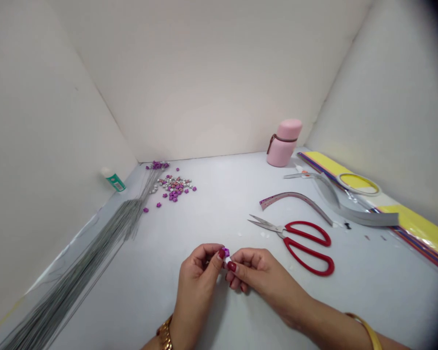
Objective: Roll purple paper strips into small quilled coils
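Note:
A small folded purple paper strip (227, 252) with a white end sits pinched between my two hands, just above the near middle of the table. My left hand (199, 272) grips its purple folded part between thumb and forefinger. On the white end, the thumb and fingers of my right hand (257, 272) are closed. Fingertips hide part of the strip. To the right lie red-handled scissors (281, 229), blades slightly apart, touched by neither hand. Small purple and silver paper stars (175, 187) are heaped at the back left.
Grey wires (95, 253) run along the left, some tipped with purple stars. A green-and-white tube (115, 181) is by the left wall. A pink flask (283, 143) stands at the back. Paper strips (299, 197), a tape roll (359, 183) and yellow paper packs (419, 223) lie right.

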The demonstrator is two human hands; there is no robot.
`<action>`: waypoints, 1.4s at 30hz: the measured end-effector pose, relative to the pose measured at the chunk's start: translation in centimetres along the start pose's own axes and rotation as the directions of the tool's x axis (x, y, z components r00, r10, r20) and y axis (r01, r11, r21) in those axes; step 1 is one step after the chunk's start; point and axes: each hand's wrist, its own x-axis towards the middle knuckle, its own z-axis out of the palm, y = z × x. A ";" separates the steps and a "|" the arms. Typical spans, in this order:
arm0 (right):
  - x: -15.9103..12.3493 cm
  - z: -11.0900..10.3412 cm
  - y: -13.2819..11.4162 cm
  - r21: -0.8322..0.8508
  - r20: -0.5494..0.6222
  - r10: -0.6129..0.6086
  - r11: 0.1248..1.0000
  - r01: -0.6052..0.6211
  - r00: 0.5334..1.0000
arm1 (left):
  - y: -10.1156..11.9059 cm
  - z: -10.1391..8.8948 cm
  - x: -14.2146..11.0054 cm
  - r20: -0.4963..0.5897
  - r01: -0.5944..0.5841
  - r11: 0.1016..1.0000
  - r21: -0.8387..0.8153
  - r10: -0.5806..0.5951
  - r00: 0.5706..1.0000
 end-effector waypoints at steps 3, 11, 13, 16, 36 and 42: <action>-0.1 -0.1 -0.2 0.022 0.009 0.008 1.000 -0.008 1.000 | -0.2 -0.1 -0.2 0.002 -0.069 0.994 0.085 0.069 0.998; -0.1 -0.3 -0.3 0.101 0.038 -0.007 0.995 0.003 0.999 | 0.4 -0.4 -0.4 0.054 -0.263 0.894 0.363 0.262 0.964; 0.0 -0.4 -0.3 0.129 0.053 -0.010 0.992 0.003 0.999 | 0.6 -0.5 -0.2 0.079 -0.255 0.904 0.344 0.242 0.967; 0.0 -0.5 -0.1 0.141 0.080 -0.012 0.990 0.000 0.997 | 0.5 -0.6 0.1 0.080 -0.158 0.958 0.241 0.143 0.987; 0.1 -0.8 0.2 -0.059 0.104 -0.127 0.989 0.134 0.986 | 0.5 -0.1 0.1 0.172 0.016 0.999 -0.035 -0.010 0.985; 0.2 -0.6 0.4 -0.029 0.111 -0.112 0.993 0.116 0.988 | 0.3 -0.1 0.3 0.135 0.053 0.994 -0.100 -0.040 0.990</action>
